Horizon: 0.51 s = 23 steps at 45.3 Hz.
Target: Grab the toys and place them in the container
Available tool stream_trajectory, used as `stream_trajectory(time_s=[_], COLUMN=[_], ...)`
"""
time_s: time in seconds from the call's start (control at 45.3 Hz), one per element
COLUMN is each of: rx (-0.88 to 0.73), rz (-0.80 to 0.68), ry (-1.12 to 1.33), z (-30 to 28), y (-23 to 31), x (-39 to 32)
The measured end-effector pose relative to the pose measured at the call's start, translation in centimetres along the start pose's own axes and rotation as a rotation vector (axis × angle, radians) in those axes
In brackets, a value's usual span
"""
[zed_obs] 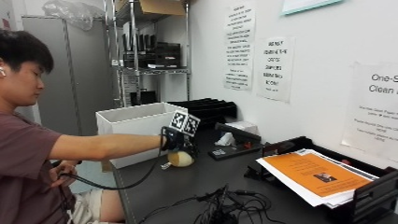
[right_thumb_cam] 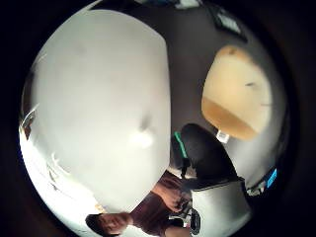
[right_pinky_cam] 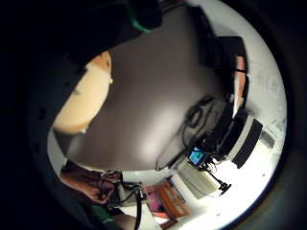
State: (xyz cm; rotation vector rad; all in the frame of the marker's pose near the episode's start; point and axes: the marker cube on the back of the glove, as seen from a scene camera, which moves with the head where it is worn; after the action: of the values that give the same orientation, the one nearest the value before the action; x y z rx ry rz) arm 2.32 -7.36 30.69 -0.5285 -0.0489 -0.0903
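While one container waits, gloved right hand grips one toy — tan.

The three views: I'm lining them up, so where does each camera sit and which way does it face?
Outside view: beside the table, facing the person's side, the gloved right hand gripping a tan plush toy by the white rectangular container.
Little finger side palm view: on the palm, facing the dark table; glove edge shows.
Thumb side palm view: on the palm, facing the container wall.
All share the toy.
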Motion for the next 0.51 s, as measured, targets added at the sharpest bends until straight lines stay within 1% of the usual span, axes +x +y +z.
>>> stream_trajectory(time_s=[0.044,0.11,0.265,0.375,0.441,0.507], rx=[-0.038,0.002,0.157,0.269,0.292,0.277], rz=[0.005,0.025,0.024,0.019,0.032,0.039], ry=[0.048,0.101,0.073,0.003,-0.066,-0.135], z=[2.9,4.4,4.0,3.5,2.7,1.1], y=[-1.1,-2.0,-2.7,-3.1,-2.8,-1.9], x=[0.1,0.3,0.8,0.8,1.2,1.9])
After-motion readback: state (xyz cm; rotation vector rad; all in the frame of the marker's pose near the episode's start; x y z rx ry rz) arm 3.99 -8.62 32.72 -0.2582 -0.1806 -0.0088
